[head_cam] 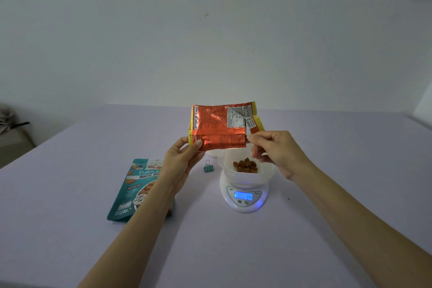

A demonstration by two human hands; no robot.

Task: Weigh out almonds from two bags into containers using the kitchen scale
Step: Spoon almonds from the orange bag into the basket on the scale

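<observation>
An orange foil bag with yellow edges is held in the air above the table, lying sideways. My left hand grips its left lower corner, and my right hand pinches its right lower edge. Below the right hand, a white container holding several brown almonds stands on the white kitchen scale; its blue display reads 14. A teal almond bag lies flat on the table at the left, partly hidden by my left forearm.
A teal binder clip lies between the teal bag and the scale. Part of another white container shows behind the orange bag. The pale purple table reaches the wall. Dark clutter sits off the table's far left.
</observation>
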